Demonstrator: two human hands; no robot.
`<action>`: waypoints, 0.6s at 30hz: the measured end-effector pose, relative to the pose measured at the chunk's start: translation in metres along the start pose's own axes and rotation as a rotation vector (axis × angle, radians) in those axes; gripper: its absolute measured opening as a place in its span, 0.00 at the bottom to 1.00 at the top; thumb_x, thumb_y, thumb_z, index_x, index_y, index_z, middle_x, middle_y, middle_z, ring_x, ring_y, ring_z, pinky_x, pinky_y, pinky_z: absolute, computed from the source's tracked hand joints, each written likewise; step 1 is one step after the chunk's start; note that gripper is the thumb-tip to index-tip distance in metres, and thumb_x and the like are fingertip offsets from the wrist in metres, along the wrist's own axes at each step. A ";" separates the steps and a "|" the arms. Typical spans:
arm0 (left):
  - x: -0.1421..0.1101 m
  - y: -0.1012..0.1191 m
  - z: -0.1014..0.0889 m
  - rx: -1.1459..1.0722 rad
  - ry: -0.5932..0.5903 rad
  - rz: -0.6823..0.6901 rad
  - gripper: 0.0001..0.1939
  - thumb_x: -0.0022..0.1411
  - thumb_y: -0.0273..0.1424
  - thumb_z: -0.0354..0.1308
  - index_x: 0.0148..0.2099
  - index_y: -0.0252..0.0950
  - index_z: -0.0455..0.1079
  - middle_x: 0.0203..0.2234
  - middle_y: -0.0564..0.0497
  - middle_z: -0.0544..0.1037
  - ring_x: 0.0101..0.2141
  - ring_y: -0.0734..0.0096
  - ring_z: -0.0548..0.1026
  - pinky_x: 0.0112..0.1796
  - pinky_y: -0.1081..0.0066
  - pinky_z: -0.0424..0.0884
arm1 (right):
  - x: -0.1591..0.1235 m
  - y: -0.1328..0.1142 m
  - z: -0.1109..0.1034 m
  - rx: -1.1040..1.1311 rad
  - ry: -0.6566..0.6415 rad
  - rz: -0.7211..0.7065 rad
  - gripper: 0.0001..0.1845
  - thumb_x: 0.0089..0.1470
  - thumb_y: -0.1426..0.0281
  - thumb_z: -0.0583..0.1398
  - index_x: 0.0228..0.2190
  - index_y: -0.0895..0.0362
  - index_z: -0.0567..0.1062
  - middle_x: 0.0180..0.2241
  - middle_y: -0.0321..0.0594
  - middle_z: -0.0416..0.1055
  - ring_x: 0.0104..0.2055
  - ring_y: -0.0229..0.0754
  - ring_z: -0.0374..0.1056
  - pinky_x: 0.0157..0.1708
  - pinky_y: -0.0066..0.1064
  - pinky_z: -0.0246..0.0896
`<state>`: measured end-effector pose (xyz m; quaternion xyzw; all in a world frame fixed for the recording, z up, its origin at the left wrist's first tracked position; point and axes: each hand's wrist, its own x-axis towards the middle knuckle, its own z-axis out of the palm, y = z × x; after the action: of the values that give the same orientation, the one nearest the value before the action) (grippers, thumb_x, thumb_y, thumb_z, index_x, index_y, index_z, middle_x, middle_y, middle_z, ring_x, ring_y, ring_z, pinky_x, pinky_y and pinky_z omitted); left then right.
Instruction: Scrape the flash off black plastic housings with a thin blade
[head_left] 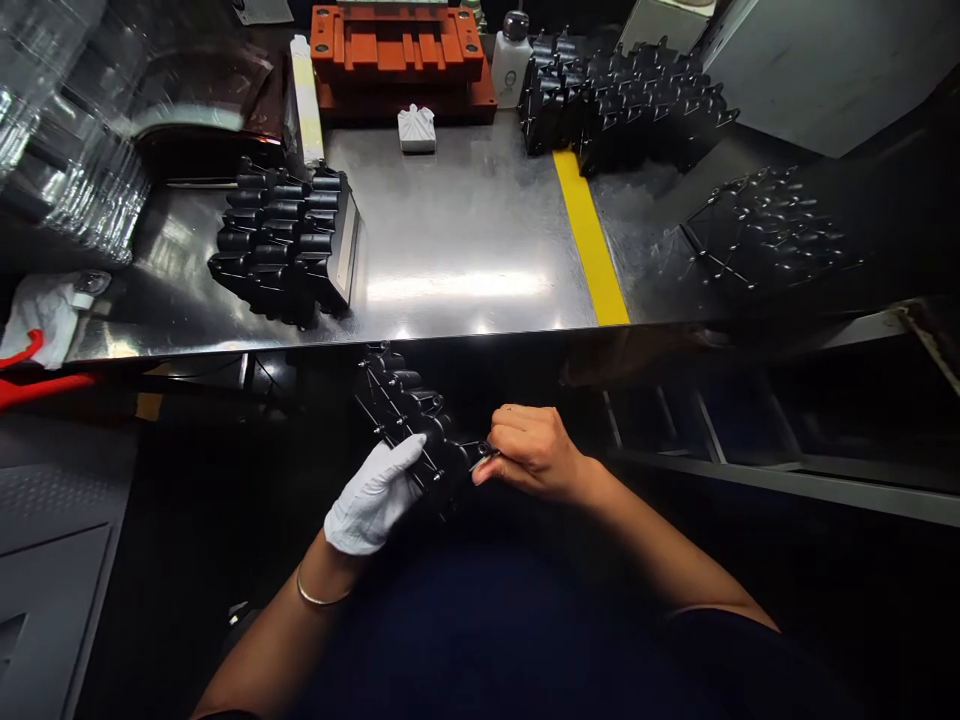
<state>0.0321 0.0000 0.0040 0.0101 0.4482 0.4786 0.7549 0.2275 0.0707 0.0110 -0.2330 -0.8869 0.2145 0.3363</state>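
Observation:
A black moulded plastic frame of parts (401, 410) is held below the table's front edge, over my lap. My left hand (373, 497), in a white glove, grips it from underneath at its near end. My right hand (529, 450), bare, is closed in a pinch on a small black piece at the frame's right end (480, 452). What exactly the fingertips pinch is too dark to make out clearly.
On the shiny metal table (465, 250) lie a stack of black parts (281, 240) at the left, more black parts (622, 100) at the back right and a black frame (765, 235) at the right. An orange fixture (397, 50), a white bottle (511, 60), a yellow stripe (592, 240).

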 end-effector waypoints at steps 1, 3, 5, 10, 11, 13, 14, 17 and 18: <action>0.000 0.000 0.000 -0.004 0.010 -0.001 0.13 0.52 0.30 0.68 0.41 0.34 0.77 0.34 0.51 0.82 0.33 0.70 0.79 0.37 0.73 0.76 | 0.000 0.000 0.000 -0.007 -0.010 -0.014 0.28 0.61 0.53 0.53 0.16 0.57 0.60 0.17 0.32 0.56 0.20 0.31 0.51 0.21 0.27 0.44; -0.001 -0.001 0.001 -0.010 0.029 -0.016 0.13 0.54 0.29 0.66 0.44 0.34 0.76 0.36 0.49 0.82 0.35 0.68 0.79 0.38 0.71 0.76 | -0.001 0.001 0.001 -0.009 0.006 -0.013 0.28 0.60 0.53 0.54 0.16 0.57 0.61 0.17 0.32 0.56 0.20 0.31 0.51 0.21 0.27 0.44; -0.001 -0.002 0.002 -0.024 0.040 -0.034 0.13 0.55 0.29 0.65 0.45 0.33 0.76 0.37 0.48 0.82 0.35 0.68 0.79 0.38 0.71 0.77 | -0.002 0.001 0.001 -0.001 0.046 0.027 0.27 0.59 0.50 0.53 0.19 0.57 0.64 0.18 0.32 0.58 0.21 0.32 0.54 0.22 0.27 0.46; 0.002 -0.006 0.004 -0.059 0.058 -0.048 0.11 0.57 0.28 0.64 0.44 0.33 0.76 0.35 0.50 0.82 0.34 0.70 0.79 0.37 0.72 0.77 | -0.002 0.000 0.002 -0.076 0.033 0.047 0.28 0.62 0.52 0.51 0.18 0.57 0.63 0.18 0.33 0.57 0.21 0.32 0.52 0.22 0.28 0.44; 0.002 -0.006 0.004 -0.059 0.061 -0.043 0.11 0.57 0.28 0.64 0.44 0.33 0.76 0.34 0.50 0.82 0.33 0.70 0.79 0.38 0.72 0.77 | -0.002 -0.001 0.002 -0.079 0.020 0.037 0.28 0.62 0.53 0.52 0.16 0.57 0.62 0.18 0.33 0.56 0.21 0.32 0.51 0.21 0.29 0.43; 0.001 -0.004 0.003 -0.054 0.060 -0.031 0.10 0.57 0.28 0.64 0.42 0.32 0.76 0.34 0.50 0.82 0.33 0.70 0.79 0.38 0.72 0.77 | -0.003 0.000 0.000 0.020 -0.011 0.031 0.28 0.62 0.54 0.53 0.16 0.57 0.61 0.17 0.32 0.55 0.20 0.32 0.50 0.21 0.28 0.44; 0.000 -0.002 0.002 -0.052 0.051 -0.041 0.10 0.57 0.29 0.64 0.42 0.32 0.76 0.34 0.49 0.82 0.33 0.69 0.80 0.38 0.72 0.77 | -0.004 0.001 -0.001 0.122 -0.015 0.045 0.27 0.61 0.54 0.54 0.17 0.57 0.63 0.17 0.32 0.56 0.20 0.32 0.52 0.21 0.28 0.45; -0.005 0.006 0.001 -0.098 -0.034 -0.167 0.14 0.59 0.33 0.62 0.45 0.30 0.75 0.30 0.48 0.81 0.30 0.69 0.80 0.35 0.72 0.77 | -0.006 0.009 -0.006 0.401 0.128 0.200 0.21 0.57 0.53 0.59 0.23 0.57 0.69 0.21 0.33 0.62 0.21 0.31 0.56 0.22 0.26 0.53; -0.006 0.008 0.001 -0.126 -0.075 -0.223 0.16 0.60 0.34 0.60 0.47 0.29 0.75 0.27 0.48 0.81 0.28 0.70 0.79 0.33 0.73 0.76 | -0.007 0.013 -0.007 0.447 0.212 0.290 0.18 0.54 0.54 0.62 0.27 0.57 0.71 0.25 0.34 0.66 0.21 0.31 0.56 0.21 0.25 0.54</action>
<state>0.0255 0.0001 0.0123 -0.0691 0.3871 0.4180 0.8189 0.2407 0.0787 0.0051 -0.2987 -0.7350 0.4249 0.4359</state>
